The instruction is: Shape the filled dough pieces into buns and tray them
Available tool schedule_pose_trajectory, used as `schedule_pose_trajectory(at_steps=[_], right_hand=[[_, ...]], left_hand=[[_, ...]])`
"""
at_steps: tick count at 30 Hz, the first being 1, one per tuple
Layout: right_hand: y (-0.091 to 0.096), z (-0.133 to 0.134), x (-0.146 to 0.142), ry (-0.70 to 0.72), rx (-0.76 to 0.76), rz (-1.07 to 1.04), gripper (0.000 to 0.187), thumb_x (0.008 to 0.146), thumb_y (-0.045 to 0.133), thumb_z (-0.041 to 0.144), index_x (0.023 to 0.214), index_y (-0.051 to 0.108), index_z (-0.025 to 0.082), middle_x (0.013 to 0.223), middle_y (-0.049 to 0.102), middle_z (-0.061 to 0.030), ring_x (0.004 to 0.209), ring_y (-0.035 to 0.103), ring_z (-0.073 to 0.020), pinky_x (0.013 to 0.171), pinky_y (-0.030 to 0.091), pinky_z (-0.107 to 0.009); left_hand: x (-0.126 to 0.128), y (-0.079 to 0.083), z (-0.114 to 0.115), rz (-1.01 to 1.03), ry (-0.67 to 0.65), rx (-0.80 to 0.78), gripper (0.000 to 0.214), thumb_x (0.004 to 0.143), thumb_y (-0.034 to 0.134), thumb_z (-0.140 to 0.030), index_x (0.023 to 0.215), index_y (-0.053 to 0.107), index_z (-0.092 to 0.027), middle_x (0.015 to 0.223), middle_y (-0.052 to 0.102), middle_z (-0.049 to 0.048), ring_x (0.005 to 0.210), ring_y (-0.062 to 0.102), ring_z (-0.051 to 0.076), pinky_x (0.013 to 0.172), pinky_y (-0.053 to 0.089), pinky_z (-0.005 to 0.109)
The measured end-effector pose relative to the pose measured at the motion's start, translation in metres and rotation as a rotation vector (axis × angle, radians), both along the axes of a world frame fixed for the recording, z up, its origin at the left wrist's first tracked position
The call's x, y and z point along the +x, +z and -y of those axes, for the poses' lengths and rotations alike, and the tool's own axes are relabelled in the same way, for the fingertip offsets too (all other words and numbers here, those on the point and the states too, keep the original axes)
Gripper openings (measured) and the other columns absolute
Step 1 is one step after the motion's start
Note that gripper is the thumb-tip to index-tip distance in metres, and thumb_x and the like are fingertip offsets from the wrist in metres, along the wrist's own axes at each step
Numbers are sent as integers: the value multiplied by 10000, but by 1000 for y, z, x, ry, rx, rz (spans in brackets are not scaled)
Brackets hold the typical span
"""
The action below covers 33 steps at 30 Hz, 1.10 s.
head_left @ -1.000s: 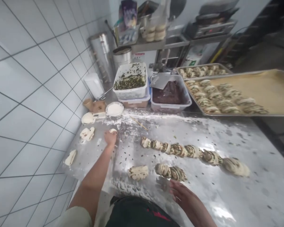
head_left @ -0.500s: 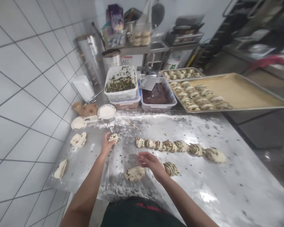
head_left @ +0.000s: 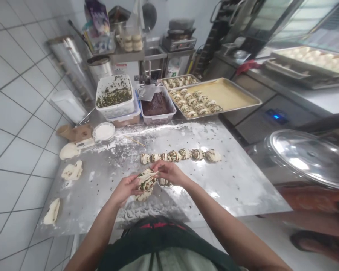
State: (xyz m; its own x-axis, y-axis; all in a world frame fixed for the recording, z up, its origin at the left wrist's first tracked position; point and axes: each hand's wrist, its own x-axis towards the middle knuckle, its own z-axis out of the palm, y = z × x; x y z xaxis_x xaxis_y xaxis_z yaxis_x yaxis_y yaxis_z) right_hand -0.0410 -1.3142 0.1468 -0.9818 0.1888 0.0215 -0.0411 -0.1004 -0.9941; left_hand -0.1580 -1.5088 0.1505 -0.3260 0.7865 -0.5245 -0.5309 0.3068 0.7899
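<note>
Between both hands, raised above the steel table, is a piece of filled dough [head_left: 146, 180] with green and brown bits showing. My left hand [head_left: 127, 189] grips its left side, thumb on top. With its fingertips my right hand [head_left: 167, 172] pinches the upper right edge, where the dough looks stretched. Just under the held piece lies another piece of filled dough [head_left: 144, 195], partly covered. A twisted dough piece [head_left: 164, 182] shows in part below my right hand. Behind my hands runs a row of swirled, filled dough pieces [head_left: 183, 154].
Dough pieces [head_left: 72, 170] lie at left by the tiled wall. A tub of chopped green filling [head_left: 114, 94], a tub of dark paste [head_left: 157, 105] and a tray of shaped rolls [head_left: 234, 92] stand along the back. A round metal lid [head_left: 310, 156] is at right.
My left hand has brought a dough piece rightward from the table's left part, and my right hand has taken hold of it too. The view has turned right.
</note>
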Motion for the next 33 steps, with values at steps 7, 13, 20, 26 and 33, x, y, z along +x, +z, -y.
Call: schedule_pose_trajectory(at_steps=[7, 13, 20, 26, 33], right_hand=[[29, -13, 25, 111, -41, -59, 317, 751, 653, 304, 1040, 624, 176, 1066, 612, -79, 944, 588, -161, 812, 477, -305], [16, -6, 26, -123, -182, -79, 256, 645, 740, 271, 871, 670, 173, 852, 670, -33, 754, 618, -138, 694, 497, -279], [7, 29, 15, -414, -352, 16, 269, 653, 709, 404, 708, 611, 159, 517, 601, 23, 388, 490, -86, 401, 393, -214], [18, 74, 15, -373, -542, 98, 320, 717, 639, 411, 570, 532, 148, 410, 519, 27, 324, 416, -57, 355, 273, -185], [21, 94, 25, -331, -760, 122, 296, 668, 710, 394, 676, 599, 120, 563, 584, 2, 439, 511, -72, 409, 337, -183]], left_hand=[[16, 11, -2, 167, -55, 50, 362, 649, 757, -249, 971, 669, -110, 978, 672, 103, 830, 630, 153, 767, 496, 233], [35, 25, -6, 242, -56, 129, 321, 622, 767, -183, 925, 678, -124, 913, 683, 75, 823, 627, 144, 798, 478, 236], [58, 28, -25, 79, 253, 217, 346, 613, 762, -265, 921, 652, -155, 870, 672, 48, 763, 610, 137, 747, 461, 249], [71, 27, -44, -109, 524, 270, 321, 658, 701, -317, 932, 615, -174, 842, 655, 19, 748, 604, 125, 716, 462, 227], [73, 8, -47, -402, 651, 148, 330, 737, 590, -378, 995, 533, -180, 632, 558, -36, 419, 470, 72, 422, 383, 191]])
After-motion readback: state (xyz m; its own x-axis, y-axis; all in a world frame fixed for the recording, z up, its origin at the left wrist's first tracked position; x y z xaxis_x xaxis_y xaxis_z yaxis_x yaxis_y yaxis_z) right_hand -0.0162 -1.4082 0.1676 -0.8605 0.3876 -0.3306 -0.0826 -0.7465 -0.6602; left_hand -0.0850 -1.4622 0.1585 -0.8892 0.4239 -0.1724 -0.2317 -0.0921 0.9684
